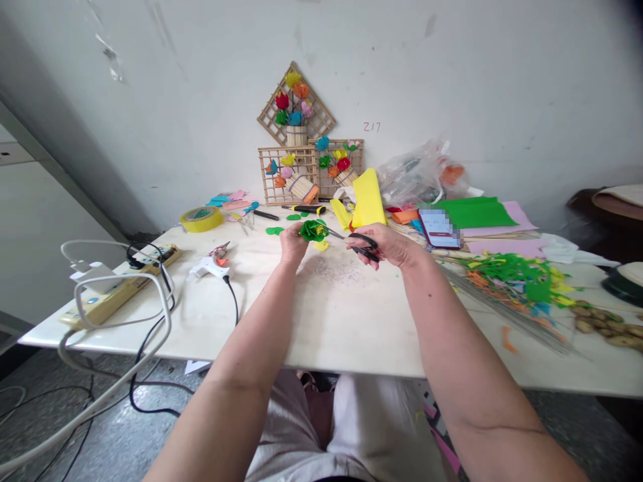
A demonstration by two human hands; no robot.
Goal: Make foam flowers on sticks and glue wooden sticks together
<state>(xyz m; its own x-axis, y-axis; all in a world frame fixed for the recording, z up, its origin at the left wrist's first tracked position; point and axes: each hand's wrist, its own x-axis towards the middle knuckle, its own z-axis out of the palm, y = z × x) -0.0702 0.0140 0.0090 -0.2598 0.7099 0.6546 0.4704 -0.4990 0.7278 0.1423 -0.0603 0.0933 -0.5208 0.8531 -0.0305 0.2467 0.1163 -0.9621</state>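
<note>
My left hand (293, 245) is closed around a green paper flower (313, 231) with a yellow centre, held above the table. In my right hand (384, 245) is a pair of black-handled scissors (365, 246), its blades pointing left at the flower's yellow middle. Whether the tips touch the flower I cannot tell. Beneath the flower lies a small yellow scrap (320, 246), and green petal pieces (274, 231) lie just left of my left hand.
On the left are a hot glue gun (211, 266), yellow tape (201, 218) and a power strip (120, 284) with trailing cables. Flower-decorated lattices (296, 100) lean on the wall. To the right are a phone (440, 228), green sheets (477, 215), thin wires (507, 309) and paper scraps (517, 276).
</note>
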